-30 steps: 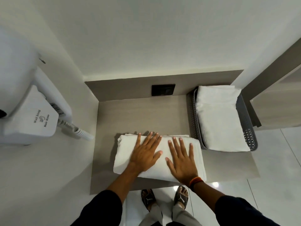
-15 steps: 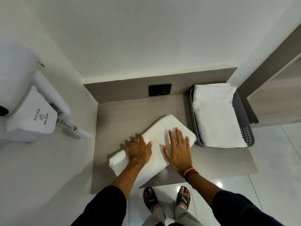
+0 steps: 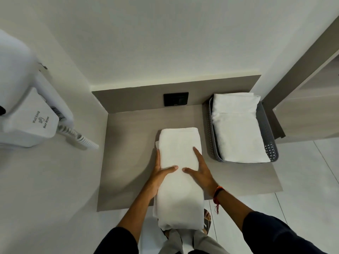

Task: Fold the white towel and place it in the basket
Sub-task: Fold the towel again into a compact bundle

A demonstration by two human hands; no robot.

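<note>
Towel ready for its next fold

The white towel (image 3: 178, 173) lies on the tabletop (image 3: 128, 162), its long way pointing away from the person, near end hanging off. The left hand (image 3: 160, 173) and right hand (image 3: 200, 171) press both sides, fingers (image 3: 197, 153) flat and open. The basket (image 3: 268, 151) sits nearer the right hand.

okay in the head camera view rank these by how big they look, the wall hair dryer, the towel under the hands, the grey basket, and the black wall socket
1. Hair dryer, though it sits nearest the camera, which inflates it.
2. Towel under the hands and grey basket: too close to call.
3. Black wall socket, clearly smallest.
</note>
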